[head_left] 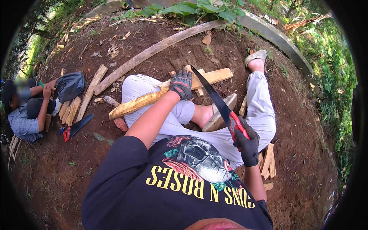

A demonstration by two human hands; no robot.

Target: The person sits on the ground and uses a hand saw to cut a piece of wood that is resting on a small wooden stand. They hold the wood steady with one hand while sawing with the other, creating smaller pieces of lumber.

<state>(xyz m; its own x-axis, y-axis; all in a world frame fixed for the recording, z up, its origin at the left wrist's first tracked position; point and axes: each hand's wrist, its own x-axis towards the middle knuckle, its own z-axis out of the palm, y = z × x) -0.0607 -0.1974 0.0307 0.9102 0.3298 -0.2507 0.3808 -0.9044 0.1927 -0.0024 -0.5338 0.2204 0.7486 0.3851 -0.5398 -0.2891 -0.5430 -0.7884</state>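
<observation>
My left hand (180,84), in a black glove with red marks, presses down on a pale wooden plank (140,102) and its fingers curl over the far edge. The plank slants across my bent left leg, and its far right end reaches past the hand; small wood pieces lie under and beside it. In my right hand (247,143), also gloved in black, is a handsaw (219,100). My fingers wrap round its red handle, and the dark blade points up and left. Its tip is near the plank just right of my left hand; whether they touch I cannot tell.
A person (27,111) sits at the far left holding a dark plastic bag (70,86). Near them are cut wood strips (70,111) and a second handsaw (78,126). A long board (153,49) curves beyond my legs. Wood offcuts (268,161) lie by my right hip.
</observation>
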